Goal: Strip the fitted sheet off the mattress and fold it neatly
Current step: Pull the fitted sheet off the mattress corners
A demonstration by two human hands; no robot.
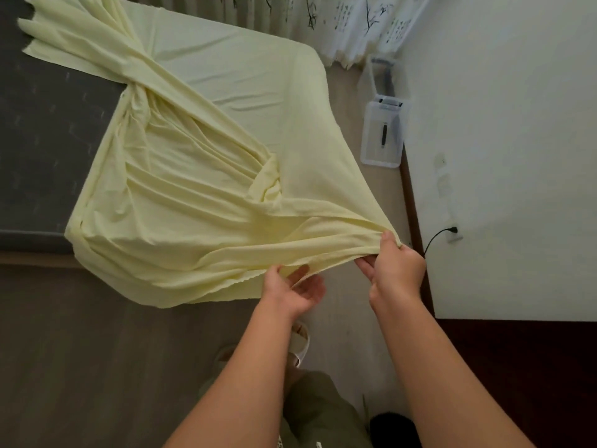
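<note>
A pale yellow fitted sheet [181, 195] lies half pulled off the grey mattress [48, 140], bunched and twisted across its near corner, with the far part still flat on the bed. My right hand [395, 265] grips the sheet's stretched edge, lifted off the bed toward me. My left hand [295, 287] is palm-up beneath the same edge, thumb on top of the hem and fingers loosely spread under it. A loose sheet end trails onto the bare mattress at top left.
A white wall [517, 156] with a plugged-in socket [454, 232] stands close on the right. Clear plastic boxes [382, 134] sit on the floor by the curtain [355, 21]. My feet in slippers [298, 342] are on the wooden floor below.
</note>
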